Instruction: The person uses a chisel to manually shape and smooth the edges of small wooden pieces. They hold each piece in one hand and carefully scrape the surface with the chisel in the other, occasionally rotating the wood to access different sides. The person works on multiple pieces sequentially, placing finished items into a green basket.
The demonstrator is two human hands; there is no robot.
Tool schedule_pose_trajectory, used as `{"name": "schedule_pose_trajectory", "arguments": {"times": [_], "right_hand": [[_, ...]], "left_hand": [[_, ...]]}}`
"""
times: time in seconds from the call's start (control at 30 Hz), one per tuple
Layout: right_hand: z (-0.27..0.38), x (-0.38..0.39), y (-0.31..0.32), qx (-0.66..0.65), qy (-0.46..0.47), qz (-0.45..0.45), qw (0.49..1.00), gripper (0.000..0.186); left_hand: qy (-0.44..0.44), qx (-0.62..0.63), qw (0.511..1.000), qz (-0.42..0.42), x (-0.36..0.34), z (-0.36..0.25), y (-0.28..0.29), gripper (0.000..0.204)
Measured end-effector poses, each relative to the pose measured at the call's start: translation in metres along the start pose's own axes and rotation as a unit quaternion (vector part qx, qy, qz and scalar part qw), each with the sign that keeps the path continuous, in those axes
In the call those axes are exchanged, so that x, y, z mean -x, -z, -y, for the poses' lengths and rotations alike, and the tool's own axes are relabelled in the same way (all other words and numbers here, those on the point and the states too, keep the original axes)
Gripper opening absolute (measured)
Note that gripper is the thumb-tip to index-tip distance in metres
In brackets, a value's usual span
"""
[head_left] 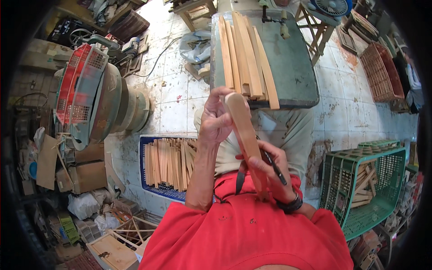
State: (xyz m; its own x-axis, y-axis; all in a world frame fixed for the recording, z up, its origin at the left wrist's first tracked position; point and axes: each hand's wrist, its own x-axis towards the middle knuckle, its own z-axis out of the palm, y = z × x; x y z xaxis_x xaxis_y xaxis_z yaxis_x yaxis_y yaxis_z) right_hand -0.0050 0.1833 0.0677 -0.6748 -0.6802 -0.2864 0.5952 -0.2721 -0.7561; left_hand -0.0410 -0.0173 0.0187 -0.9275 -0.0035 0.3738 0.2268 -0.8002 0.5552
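A flat wooden slat with a rounded upper end is tilted in front of my chest, its lower end close to my red shirt. Near the rounded end, my left hand grips the slat with fingers and thumb. Lower down, my right hand is closed around it and also has a dark pen tucked between the fingers. Beyond my knees, several long wooden strips lie side by side on the green machine table.
A blue crate of upright wooden pieces stands at my left, a green crate with wood pieces at my right. Farther left is a large machine with a red basket. A fan and a brown crate are at the far right.
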Motion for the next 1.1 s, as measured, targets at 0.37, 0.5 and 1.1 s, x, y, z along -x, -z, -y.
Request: {"name": "schedule_pose_trajectory", "arguments": {"times": [0.37, 0.5, 1.1], "right_hand": [[-0.003, 0.002, -0.009, 0.014, 0.008, -0.003, 1.000, 0.040], [-0.003, 0.002, -0.011, 0.036, 0.008, -0.004, 0.999, 0.040], [-0.005, 0.000, -0.009, 0.023, 0.006, -0.023, 0.999, 0.038]], "left_hand": [[-0.019, 0.029, 0.999, 0.040, -0.001, -0.003, -0.001, 0.053], [-0.025, 0.054, 0.997, 0.052, -0.003, -0.004, -0.004, 0.049], [0.011, 0.062, 0.997, 0.033, -0.008, 0.002, 0.008, 0.049]]}}
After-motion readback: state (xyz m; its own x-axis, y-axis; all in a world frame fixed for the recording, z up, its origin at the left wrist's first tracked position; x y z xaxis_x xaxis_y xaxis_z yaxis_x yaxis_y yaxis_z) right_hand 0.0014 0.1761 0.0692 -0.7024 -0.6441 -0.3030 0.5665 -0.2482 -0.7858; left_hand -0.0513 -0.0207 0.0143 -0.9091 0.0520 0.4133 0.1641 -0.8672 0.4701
